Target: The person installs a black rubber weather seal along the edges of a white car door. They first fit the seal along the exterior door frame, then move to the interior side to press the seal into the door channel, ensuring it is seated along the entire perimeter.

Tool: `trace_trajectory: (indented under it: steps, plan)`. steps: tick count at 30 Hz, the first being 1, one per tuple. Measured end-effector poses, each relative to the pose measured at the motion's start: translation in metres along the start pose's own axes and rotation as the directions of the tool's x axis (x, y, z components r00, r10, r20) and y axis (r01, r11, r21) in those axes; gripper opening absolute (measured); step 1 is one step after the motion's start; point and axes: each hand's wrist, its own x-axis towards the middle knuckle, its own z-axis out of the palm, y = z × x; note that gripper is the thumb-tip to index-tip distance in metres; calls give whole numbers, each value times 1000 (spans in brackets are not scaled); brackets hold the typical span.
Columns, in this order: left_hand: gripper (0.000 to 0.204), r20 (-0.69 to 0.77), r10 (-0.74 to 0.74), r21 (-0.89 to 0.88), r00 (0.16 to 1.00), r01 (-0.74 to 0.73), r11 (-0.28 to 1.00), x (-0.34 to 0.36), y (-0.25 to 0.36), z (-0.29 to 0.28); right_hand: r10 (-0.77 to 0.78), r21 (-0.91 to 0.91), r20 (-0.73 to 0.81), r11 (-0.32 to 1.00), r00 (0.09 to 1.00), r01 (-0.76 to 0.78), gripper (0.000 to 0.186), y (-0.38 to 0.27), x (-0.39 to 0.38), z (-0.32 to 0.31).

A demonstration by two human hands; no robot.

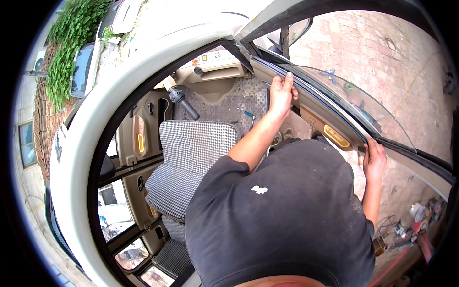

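Observation:
A small vehicle's door (313, 112) stands open, with beige inner trim and a yellow-lined pull recess (336, 136). Partly raised in it is a curved pane of window glass (377, 107). My left hand (282, 95) is closed at the front part of the window sill, thumb up along the dark edge strip (330, 98); its curled fingers are partly hidden. Farther back along the same sill, my right hand (374, 160) grips the edge, fingertips on the strip. On the cab floor (215, 103) lies a screwdriver (246, 113) with a green handle.
A black-and-white checked seat (198, 148) stands left of my body. Ahead of it, a dark handlebar grip (184, 103) juts out below the beige dashboard (222, 71). The white door frame (79, 138) arches round the left. Brick paving (363, 52) lies outside, with clutter (418, 220) at lower right.

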Motion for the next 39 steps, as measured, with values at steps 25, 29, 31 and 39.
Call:
trace_trajectory:
  steps: [25,29,31,39]
  plan:
    - [58,588,577,32,566,-730,683,-84,174,44,41,244,-316,969,948,40,23,15,-11,8]
    - [66,832,431,119,349,-872,476,-88,179,72,228,189,-622,972,749,-139,27,22,-33,22]
    - [64,959,244,108,142,-983,151,-87,184,92,262,203,-612,964,746,-173,29,19,-34,20]
    - [64,986,-152,81,75,-996,36,-74,114,112,374,291,-597,925,710,-242,29,14,-43,25]
